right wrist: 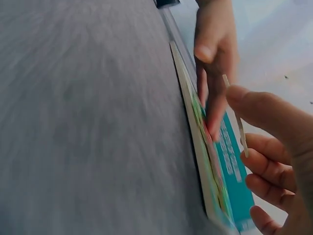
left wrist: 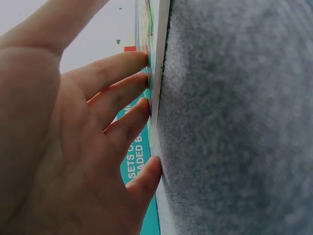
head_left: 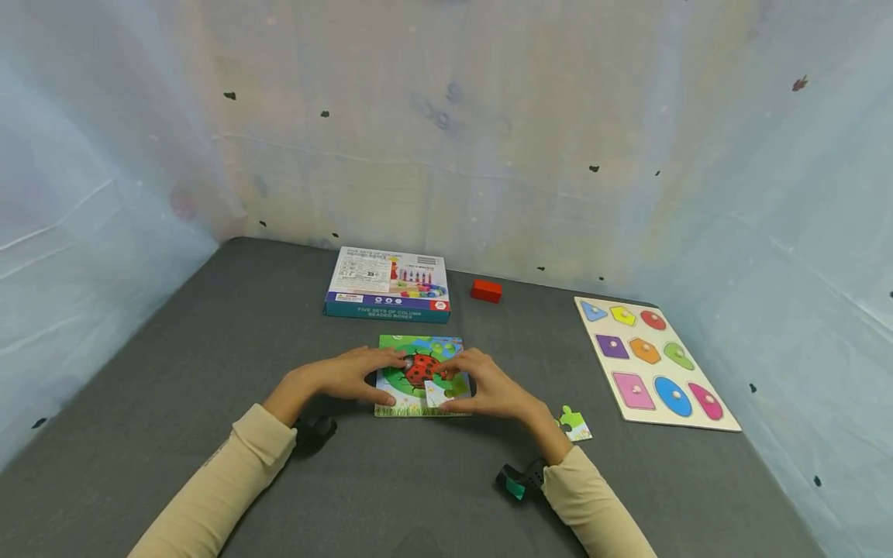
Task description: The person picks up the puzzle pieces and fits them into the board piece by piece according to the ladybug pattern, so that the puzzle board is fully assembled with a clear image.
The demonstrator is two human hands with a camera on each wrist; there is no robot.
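A ladybug jigsaw puzzle (head_left: 418,369) with a green and blue background lies flat on the dark table. My left hand (head_left: 349,375) rests its fingertips on the puzzle's left part, fingers nearly straight and thumb spread by the lower left edge. Between thumb and fingertips, my right hand (head_left: 491,387) pinches a pale puzzle piece (head_left: 434,394) over the board's lower right. The right wrist view shows this thin piece (right wrist: 238,120) edge-on, held apart from the board. Another puzzle piece (head_left: 575,425), green and white, lies on the table beside my right wrist.
Behind the puzzle lies a flat teal and white box (head_left: 387,285) of column beads. A red block (head_left: 486,291) sits to its right. Farther right is a wooden shape board (head_left: 659,364) with knobbed pieces. Pale sheeting (head_left: 446,155) rises behind the table.
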